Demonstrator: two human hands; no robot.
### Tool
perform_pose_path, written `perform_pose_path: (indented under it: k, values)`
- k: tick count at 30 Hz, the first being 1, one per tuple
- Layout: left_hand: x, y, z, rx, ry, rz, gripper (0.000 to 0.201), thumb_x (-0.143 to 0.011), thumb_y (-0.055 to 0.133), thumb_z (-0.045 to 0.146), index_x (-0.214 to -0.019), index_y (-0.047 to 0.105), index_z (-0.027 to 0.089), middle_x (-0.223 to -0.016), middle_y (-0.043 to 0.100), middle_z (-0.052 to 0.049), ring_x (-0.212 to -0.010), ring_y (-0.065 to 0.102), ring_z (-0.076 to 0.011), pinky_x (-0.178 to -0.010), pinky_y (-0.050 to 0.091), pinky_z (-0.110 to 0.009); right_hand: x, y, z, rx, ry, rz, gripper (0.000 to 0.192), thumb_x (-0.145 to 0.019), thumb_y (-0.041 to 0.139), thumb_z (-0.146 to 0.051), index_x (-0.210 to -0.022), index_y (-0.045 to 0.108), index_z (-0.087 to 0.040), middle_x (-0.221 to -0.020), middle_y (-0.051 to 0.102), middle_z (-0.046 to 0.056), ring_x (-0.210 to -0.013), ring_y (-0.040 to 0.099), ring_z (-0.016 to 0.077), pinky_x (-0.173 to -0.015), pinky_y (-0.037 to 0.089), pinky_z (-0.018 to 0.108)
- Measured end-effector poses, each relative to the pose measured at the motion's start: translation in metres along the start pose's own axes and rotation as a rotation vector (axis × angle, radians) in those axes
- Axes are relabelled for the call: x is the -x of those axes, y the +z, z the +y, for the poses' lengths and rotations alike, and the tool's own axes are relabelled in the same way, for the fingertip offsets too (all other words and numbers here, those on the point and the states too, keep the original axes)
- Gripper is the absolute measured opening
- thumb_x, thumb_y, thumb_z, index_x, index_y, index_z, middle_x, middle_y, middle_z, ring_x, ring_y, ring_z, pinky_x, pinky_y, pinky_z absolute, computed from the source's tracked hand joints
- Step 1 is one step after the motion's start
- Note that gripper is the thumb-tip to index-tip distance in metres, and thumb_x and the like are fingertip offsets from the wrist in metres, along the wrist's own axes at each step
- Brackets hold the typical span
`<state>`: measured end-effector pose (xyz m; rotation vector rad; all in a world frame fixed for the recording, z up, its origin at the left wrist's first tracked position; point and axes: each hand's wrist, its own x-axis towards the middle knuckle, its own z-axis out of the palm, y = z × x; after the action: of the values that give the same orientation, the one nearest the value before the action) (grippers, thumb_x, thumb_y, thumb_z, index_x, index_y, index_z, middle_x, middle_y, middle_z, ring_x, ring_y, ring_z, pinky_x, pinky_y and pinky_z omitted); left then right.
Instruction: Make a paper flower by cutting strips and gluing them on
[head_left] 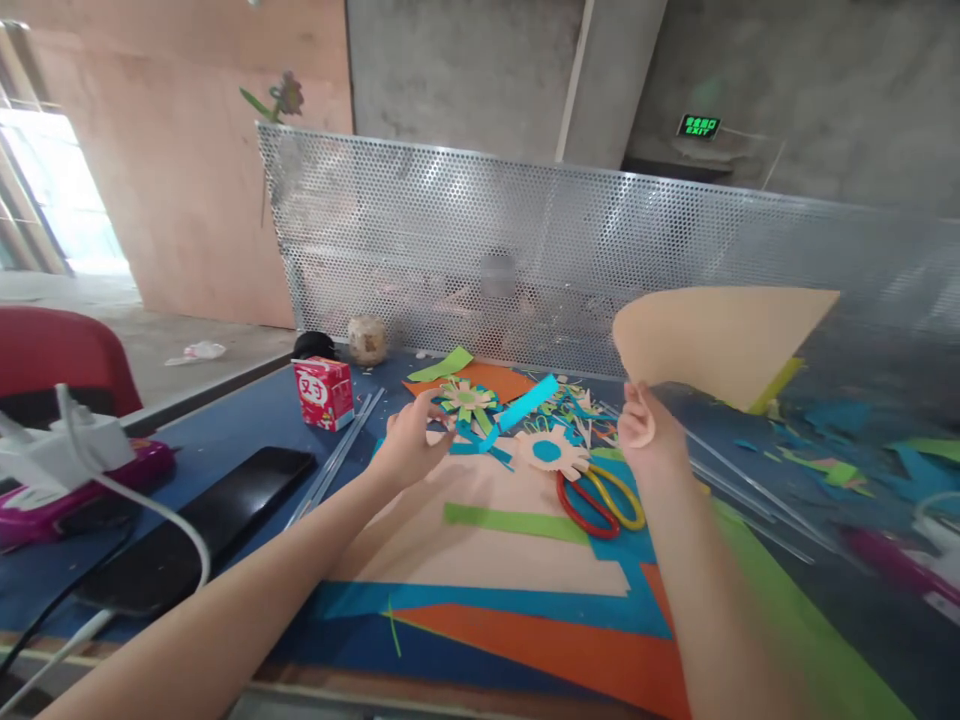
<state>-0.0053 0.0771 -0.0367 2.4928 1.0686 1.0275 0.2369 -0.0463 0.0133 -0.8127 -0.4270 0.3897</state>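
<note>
My right hand [651,435] is raised and pinches the lower left corner of a curved peach paper sheet [712,340]. My left hand [412,440] hovers over the work area, fingers bent and apart, nothing visible in them. Beside its fingertips lies a layered green, peach and blue paper flower [466,398]. A bright blue paper strip [529,400] stands up to the right of that hand. Between both hands is a peach paper flower [546,452] with a blue centre. Scissors [592,525] with one red and one yellow handle lie below it, their blades hidden.
Peach paper [450,555] with a green strip [517,520] covers blue and orange sheets [570,645]. A phone [217,525], red box [324,393] and clear sticks [341,450] are at the left. Paper scraps [840,470] lie right. A perforated metal screen [450,240] stands behind.
</note>
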Motion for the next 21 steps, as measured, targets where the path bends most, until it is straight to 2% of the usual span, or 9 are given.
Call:
perform_pose_path:
  k: [2, 4, 8, 10, 12, 15, 17, 19, 21]
  values:
    - [0.003, 0.003, 0.001, -0.066, 0.036, 0.03, 0.059, -0.072, 0.052, 0.039, -0.124, 0.035, 0.016, -0.117, 0.051, -0.014, -0.111, 0.043, -0.0287, -0.087, 0.035, -0.046, 0.001, 0.001, 0.001, -0.004, 0.058, -0.041, 0.023, -0.061, 0.068, -0.021, -0.058, 0.046, -0.015, -0.05, 0.048, -0.007, -0.03, 0.029, -0.0006, -0.023, 0.019, 0.01]
    - [0.007, 0.002, 0.005, -0.079, 0.095, 0.028, 0.062, -0.075, 0.049, 0.043, -0.128, 0.029, 0.019, -0.127, 0.043, -0.015, -0.117, 0.037, -0.0301, -0.091, 0.031, -0.049, 0.003, 0.002, 0.004, -0.008, 0.101, -0.074, 0.024, -0.059, 0.07, -0.02, -0.057, 0.046, -0.015, -0.045, 0.046, -0.009, -0.028, 0.029, -0.0005, -0.021, 0.019, 0.01]
    - [0.018, -0.006, 0.026, 0.167, 0.256, -0.217, 0.045, -0.084, 0.035, 0.038, -0.127, 0.035, 0.023, -0.129, 0.044, -0.008, -0.119, 0.037, -0.0241, -0.1, 0.025, -0.044, 0.006, 0.003, 0.015, -0.002, 0.155, -0.138, 0.027, -0.053, 0.074, -0.019, -0.056, 0.047, -0.015, -0.038, 0.041, -0.011, -0.025, 0.03, 0.0006, -0.02, 0.019, 0.011]
    - [0.022, -0.006, 0.041, 0.378, 0.205, -0.343, 0.048, -0.083, 0.039, 0.04, -0.128, 0.032, 0.025, -0.126, 0.048, -0.008, -0.116, 0.041, -0.0225, -0.097, 0.031, -0.04, 0.007, 0.005, 0.018, 0.005, 0.173, -0.166, 0.025, -0.053, 0.075, -0.019, -0.059, 0.051, -0.014, -0.04, 0.046, -0.01, -0.024, 0.03, 0.0003, -0.021, 0.02, 0.011]
    - [0.023, 0.0, 0.056, 0.535, 0.152, -0.442, 0.065, -0.075, 0.053, 0.041, -0.132, 0.025, 0.025, -0.127, 0.046, -0.009, -0.116, 0.041, -0.0238, -0.092, 0.037, -0.038, 0.009, 0.007, 0.02, 0.009, 0.19, -0.202, 0.023, -0.054, 0.073, -0.019, -0.064, 0.054, -0.013, -0.043, 0.049, -0.009, -0.024, 0.03, 0.0, -0.021, 0.019, 0.011]
    - [0.017, 0.02, 0.074, 0.588, 0.025, -0.553, 0.083, -0.064, 0.064, 0.045, -0.133, 0.024, 0.023, -0.131, 0.041, -0.014, -0.111, 0.047, -0.0261, -0.082, 0.044, -0.035, 0.013, 0.01, 0.019, 0.004, 0.212, -0.266, 0.019, -0.057, 0.07, -0.019, -0.068, 0.056, -0.012, -0.046, 0.053, -0.007, -0.025, 0.029, -0.0001, -0.021, 0.016, 0.011]
    - [0.009, 0.035, 0.081, 0.555, -0.035, -0.538, 0.086, -0.055, 0.07, 0.042, -0.129, 0.032, 0.019, -0.126, 0.046, -0.015, -0.102, 0.053, -0.0259, -0.073, 0.047, -0.032, 0.014, 0.011, 0.017, -0.004, 0.21, -0.283, 0.018, -0.057, 0.068, -0.018, -0.069, 0.057, -0.012, -0.052, 0.057, -0.004, -0.026, 0.029, -0.0005, -0.021, 0.015, 0.011]
    - [0.001, 0.046, 0.082, 0.563, -0.052, -0.513, 0.062, -0.062, 0.066, 0.032, -0.117, 0.046, 0.013, -0.098, 0.063, -0.011, -0.084, 0.06, -0.0213, -0.066, 0.047, -0.028, 0.013, 0.01, 0.016, -0.013, 0.192, -0.281, 0.017, -0.056, 0.068, -0.017, -0.067, 0.056, -0.012, -0.053, 0.058, -0.003, -0.028, 0.029, -0.0006, -0.022, 0.016, 0.011]
    - [-0.006, 0.051, 0.078, 0.56, -0.077, -0.471, 0.031, -0.069, 0.058, 0.027, -0.095, 0.059, 0.012, -0.07, 0.065, -0.005, -0.067, 0.061, -0.0168, -0.059, 0.046, -0.025, 0.009, 0.007, 0.014, -0.02, 0.142, -0.272, 0.016, -0.056, 0.067, -0.017, -0.065, 0.056, -0.013, -0.051, 0.055, -0.004, -0.029, 0.03, -0.0001, -0.022, 0.017, 0.01]
